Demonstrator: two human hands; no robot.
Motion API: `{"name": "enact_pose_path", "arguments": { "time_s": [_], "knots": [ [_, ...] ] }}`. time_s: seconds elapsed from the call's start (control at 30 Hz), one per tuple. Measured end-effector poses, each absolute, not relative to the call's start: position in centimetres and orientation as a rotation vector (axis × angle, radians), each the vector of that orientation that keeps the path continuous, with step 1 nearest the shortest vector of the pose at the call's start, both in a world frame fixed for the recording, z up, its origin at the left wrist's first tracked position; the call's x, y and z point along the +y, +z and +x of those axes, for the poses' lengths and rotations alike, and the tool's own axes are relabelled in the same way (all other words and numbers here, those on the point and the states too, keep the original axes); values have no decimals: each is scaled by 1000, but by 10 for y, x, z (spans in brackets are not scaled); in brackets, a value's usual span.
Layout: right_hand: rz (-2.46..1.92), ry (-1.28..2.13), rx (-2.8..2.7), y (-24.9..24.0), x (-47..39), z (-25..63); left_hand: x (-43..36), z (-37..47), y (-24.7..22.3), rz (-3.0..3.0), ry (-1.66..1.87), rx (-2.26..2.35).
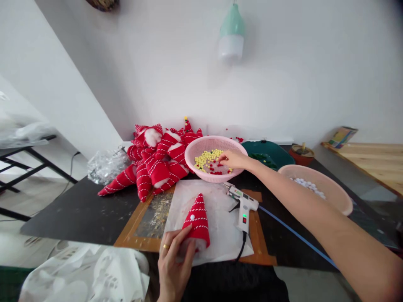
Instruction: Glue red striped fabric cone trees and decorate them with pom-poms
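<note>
My left hand [174,256] is closed on the lower end of a red stuffed cone [199,220] with white twisted stripes, which lies on a white sheet [217,212]. A small white pom-pom [192,217] sits on the cone's front. Over a pink mesh basket [192,161], my right hand [232,160] reaches down with its fingertips pinched among small yellow pom-poms [209,157] and red ones [216,170]. Whatever is between those fingers is too small to make out. A white glue gun [244,203] lies on the sheet's right side, beneath my right forearm.
Red striped stuffed cones [160,167] are heaped at the back left, beside crumpled clear plastic [108,165]. Behind my right arm are a teal basin [277,153], a plant pot [301,154] and a peach basket [340,195] of white pom-poms. A blue cord [296,235] crosses the table.
</note>
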State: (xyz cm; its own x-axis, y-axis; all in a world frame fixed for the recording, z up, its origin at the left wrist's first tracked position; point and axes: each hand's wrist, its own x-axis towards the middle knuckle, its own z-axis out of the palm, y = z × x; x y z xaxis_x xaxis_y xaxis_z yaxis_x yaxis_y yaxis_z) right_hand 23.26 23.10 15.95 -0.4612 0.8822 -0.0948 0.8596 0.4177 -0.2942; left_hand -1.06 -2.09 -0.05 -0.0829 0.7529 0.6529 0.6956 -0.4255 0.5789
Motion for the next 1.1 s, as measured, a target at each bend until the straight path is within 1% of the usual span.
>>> {"name": "enact_pose_path", "arguments": {
  "time_s": [0.2,0.37,0.5,0.63,0.73,0.8,0.87,0.93,1.03,1.1],
  "knots": [
    [-1944,443,-2726,125,273,219,-21,-12,3,1981,1556,1649],
    [-1995,390,-2705,107,275,219,-22,-13,5,1935,1547,1653],
    [-1894,419,-2600,120,271,224,-22,-15,2,1879,1520,1668],
    [-1634,504,-2428,145,248,227,-22,-19,-1,1730,1480,1679],
    [-1429,626,-2315,148,207,223,-22,-20,-1,1605,1482,1668],
    [-1297,779,-2258,138,172,216,-22,-20,-1,1556,1480,1657],
    [-1048,1181,-2065,119,140,208,-21,-20,-1,1524,1487,1651],
    [-958,1374,-1922,99,117,201,-20,-19,0,1513,1497,1653],
    [-944,1453,-1817,78,103,193,-20,-18,3,1505,1510,1659],
    [-922,1505,-1752,73,102,190,-20,-16,5,1487,1516,1669]
  ]
}}
